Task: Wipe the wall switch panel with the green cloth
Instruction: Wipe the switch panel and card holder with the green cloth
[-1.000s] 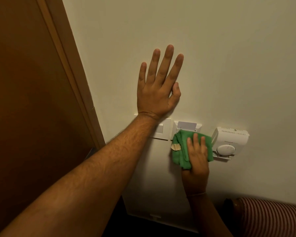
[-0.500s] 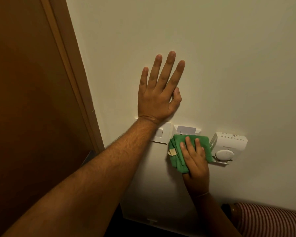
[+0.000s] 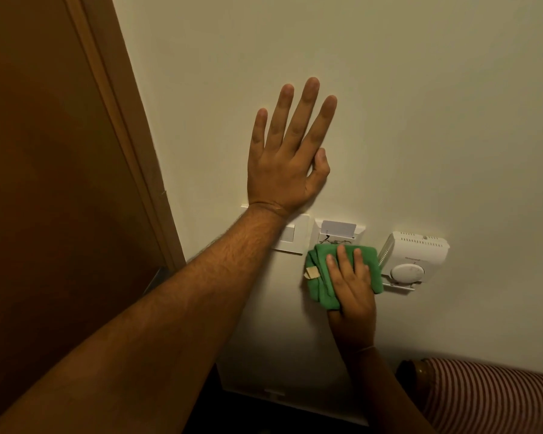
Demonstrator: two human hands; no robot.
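Note:
A white wall switch panel (image 3: pixel 292 236) sits on the cream wall, half hidden behind my left wrist. Beside it on the right is a white card-holder plate (image 3: pixel 339 228) with a card slotted in. My left hand (image 3: pixel 287 161) lies flat on the wall above the panel, fingers spread, holding nothing. My right hand (image 3: pixel 351 286) presses a folded green cloth (image 3: pixel 320 277) against the wall just below the card holder, covering its lower part. A small beige tag shows on the cloth's left edge.
A white thermostat (image 3: pixel 413 260) with a round dial is mounted right of the cloth, almost touching it. A brown door and its frame (image 3: pixel 126 130) fill the left. A red-and-white striped fabric (image 3: pixel 489 399) shows at the lower right.
My right hand has shifted the cloth slightly left and down along the wall below the card holder. The left hand stays flat on the wall.

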